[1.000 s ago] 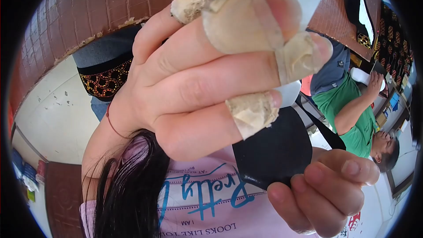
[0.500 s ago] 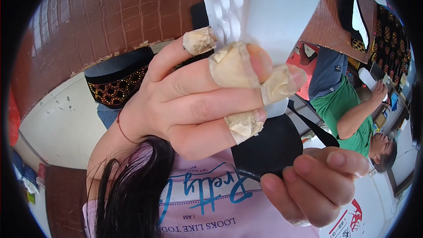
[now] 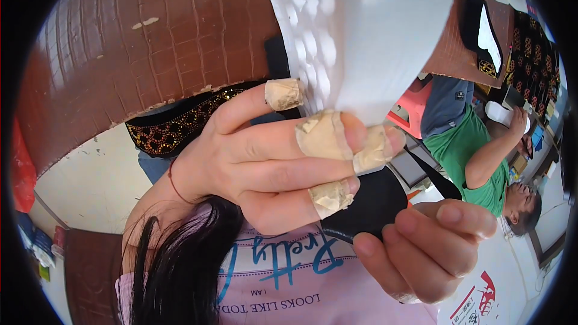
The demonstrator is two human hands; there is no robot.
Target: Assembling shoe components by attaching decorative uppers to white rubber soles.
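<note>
My left hand [image 3: 259, 168] fills the middle of the view, with beige tape wrapped around several fingertips. Its fingertips press on the lower edge of a big white object [image 3: 373, 30] with a bumpy side, which rises to the top of the picture. At the lower right, my right hand [image 3: 433, 247] is curled around a black object [image 3: 373, 204] that lies partly hidden behind my left fingers. Below both hands are a pink shirt [image 3: 289, 289] with printed lettering and long black hair [image 3: 180, 265].
A brown scale-textured surface [image 3: 138, 54] covers the upper left, with black cloth with gold beading [image 3: 174, 126] under it. At the right, a person in a green shirt [image 3: 475, 162] leans over a work surface. A red stool [image 3: 412, 108] stands near that person.
My left hand has drawn back from the camera and looks smaller. The white object has grown to fill the top of the view. My right hand still grips the black object.
</note>
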